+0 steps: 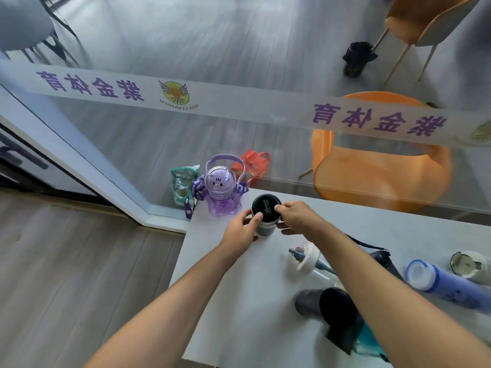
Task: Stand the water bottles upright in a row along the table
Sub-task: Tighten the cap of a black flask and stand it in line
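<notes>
Fingers (256,217) of both hands clasp black-lidded bottle (266,208) — upright, between them.

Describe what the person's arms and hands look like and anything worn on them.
Both forearms are bare for all that shows, with no sleeves. The left hand and right hand wear no gloves; no watch, bracelet or ring is visible.

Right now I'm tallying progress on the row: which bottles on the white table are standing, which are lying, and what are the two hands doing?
Purple cat-faced bottle: upright at the table's far corner.
Black-lidded grey bottle: upright, gripped from both sides.
Left hand: closed on it.
Right hand: closed on it.
White straw-top bottle: lying down.
Blue cylindrical bottle: lying down.
Dark grey bottle: lying down.
White table: holds them all.
</notes>
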{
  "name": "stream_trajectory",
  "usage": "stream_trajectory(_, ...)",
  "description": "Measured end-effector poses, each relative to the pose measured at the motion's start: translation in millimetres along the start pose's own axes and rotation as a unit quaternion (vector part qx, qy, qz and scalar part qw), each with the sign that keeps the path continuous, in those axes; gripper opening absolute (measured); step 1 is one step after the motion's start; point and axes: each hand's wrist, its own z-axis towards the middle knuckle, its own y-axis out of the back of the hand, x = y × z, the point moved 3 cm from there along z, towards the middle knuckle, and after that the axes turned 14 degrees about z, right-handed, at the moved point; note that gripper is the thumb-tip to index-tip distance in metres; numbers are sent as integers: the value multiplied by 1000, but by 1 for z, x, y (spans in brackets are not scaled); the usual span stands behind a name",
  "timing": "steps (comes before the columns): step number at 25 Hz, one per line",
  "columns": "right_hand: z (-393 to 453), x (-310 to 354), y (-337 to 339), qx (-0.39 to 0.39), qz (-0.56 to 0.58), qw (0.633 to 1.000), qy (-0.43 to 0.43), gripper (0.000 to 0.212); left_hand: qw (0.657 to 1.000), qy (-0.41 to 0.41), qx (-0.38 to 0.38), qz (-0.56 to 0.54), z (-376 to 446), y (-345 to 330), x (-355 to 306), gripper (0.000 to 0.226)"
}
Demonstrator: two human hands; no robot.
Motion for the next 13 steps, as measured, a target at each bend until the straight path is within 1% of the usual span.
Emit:
stream_trajectory(5,33,13,27,-11,29,999,32,31,1000,-3,-1,-1,36,-12,-34,46)
stream_trajectory(9,46,14,34,-23,30,997,61,35,1000,-14,-3,-5,44,-16,-47,35)
stream_trajectory(13,51,11,37,-33,35,996,69,23,1000,-15,-6,-4,44,-19,-49,38)
